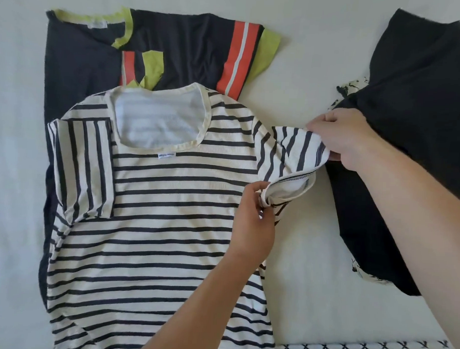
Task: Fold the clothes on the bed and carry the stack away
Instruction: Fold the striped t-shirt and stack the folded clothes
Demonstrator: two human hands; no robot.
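Observation:
A cream T-shirt with dark stripes [154, 213] lies flat on the white bed [12, 166], collar at the far side. Its left sleeve is folded in over the chest. My right hand [345, 136] pinches the outer edge of the right sleeve [289, 153] and lifts it off the bed. My left hand [253, 219] grips the lower hem of that same sleeve near the armpit. Under the striped shirt lies a black shirt with lime trim and orange stripes [181, 47], folded and showing at the far side and along the left.
A dark garment with a black-and-white patterned underside [407, 154] lies crumpled at the right, partly under my right forearm. The near edge of the bed cover carries a row of black cross stitches [361, 347].

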